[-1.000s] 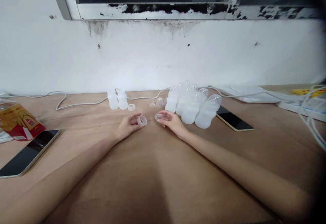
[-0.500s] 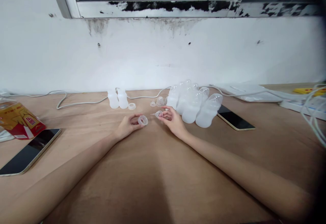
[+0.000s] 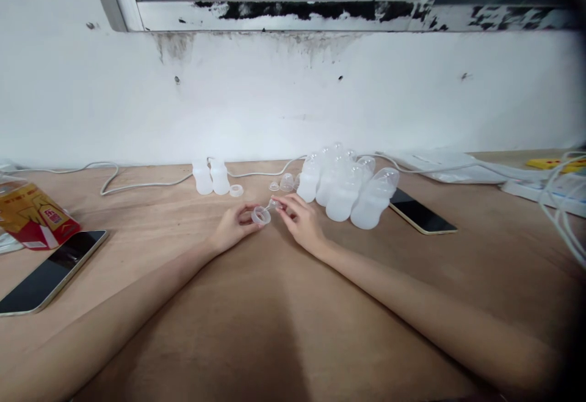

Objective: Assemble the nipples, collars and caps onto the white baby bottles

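A white wall [image 3: 293, 97], stained and scuffed under a peeling window frame [image 3: 320, 14], closes off the back of the scene. Below it a brown wooden worktop [image 3: 274, 316] fills the lower half of the view. White cables [image 3: 137, 183] trail along its far edge. At the right lie more cables and flat white items [image 3: 448, 167]. A cluster of translucent bottles [image 3: 348, 185] lies just right of centre, with a dark phone [image 3: 421, 213] beside it. A second phone [image 3: 50, 271] lies at the left edge, near a red and yellow packet [image 3: 34, 219]. Two small white bottles [image 3: 210, 177] stand upright near the wall, a loose ring [image 3: 236, 191] just beside them, and small clear caps [image 3: 284, 183] sit between these and the cluster.

Both forearms stretch forward across the worktop, converging at the centre. The left hand [image 3: 233, 228] rests on the wood, its fingers closed narrowly on a clear plastic ring [image 3: 260, 215]. The right hand [image 3: 300, 222] meets it from the other side, fingers pinched on a small clear nipple piece [image 3: 274, 205] that touches the ring's upper edge. The ring is at the middle of the worktop, just before the bottle cluster.
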`<control>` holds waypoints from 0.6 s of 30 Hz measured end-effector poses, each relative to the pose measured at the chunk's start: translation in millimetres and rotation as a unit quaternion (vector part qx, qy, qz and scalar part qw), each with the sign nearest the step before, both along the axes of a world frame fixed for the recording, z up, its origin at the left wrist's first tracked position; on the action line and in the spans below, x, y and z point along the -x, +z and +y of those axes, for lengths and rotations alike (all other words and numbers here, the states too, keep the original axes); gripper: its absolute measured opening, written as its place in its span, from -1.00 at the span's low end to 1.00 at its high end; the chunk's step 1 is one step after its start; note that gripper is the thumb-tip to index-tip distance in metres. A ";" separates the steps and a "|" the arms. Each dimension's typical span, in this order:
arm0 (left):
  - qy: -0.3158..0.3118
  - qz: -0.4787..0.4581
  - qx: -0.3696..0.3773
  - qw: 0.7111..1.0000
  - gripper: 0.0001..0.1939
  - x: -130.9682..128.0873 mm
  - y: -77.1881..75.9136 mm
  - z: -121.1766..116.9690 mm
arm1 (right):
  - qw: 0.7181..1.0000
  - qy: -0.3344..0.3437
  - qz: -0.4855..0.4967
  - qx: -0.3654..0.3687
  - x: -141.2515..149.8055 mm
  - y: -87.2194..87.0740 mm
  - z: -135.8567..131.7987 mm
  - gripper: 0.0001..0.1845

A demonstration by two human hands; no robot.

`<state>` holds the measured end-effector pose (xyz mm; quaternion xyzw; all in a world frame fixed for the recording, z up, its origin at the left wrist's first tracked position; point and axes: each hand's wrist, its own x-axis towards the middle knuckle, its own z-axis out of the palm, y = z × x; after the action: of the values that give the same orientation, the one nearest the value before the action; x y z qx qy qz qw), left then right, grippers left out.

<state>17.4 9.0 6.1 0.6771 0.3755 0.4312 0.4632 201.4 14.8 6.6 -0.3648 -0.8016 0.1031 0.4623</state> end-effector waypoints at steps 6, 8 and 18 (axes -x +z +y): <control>0.011 -0.009 -0.027 1.000 -0.56 -6.4 -0.4 -4.1 | 0.988 0.114 -0.091 -0.058 7.5 -1.4 -5.4 -0.61; 0.016 -0.012 -0.036 0.999 -0.57 -5.8 -0.6 -4.2 | 0.989 0.113 -0.081 -0.052 6.3 -0.1 -6.7 -0.62; 0.014 0.047 -0.152 0.987 -0.57 -3.9 0.3 -5.9 | 0.955 0.120 0.094 0.254 15.3 -1.7 2.1 -0.66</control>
<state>21.3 3.1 6.4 0.7539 0.3365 0.4577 0.3300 186.1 16.9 4.9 -0.3596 -0.7398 0.3922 0.4118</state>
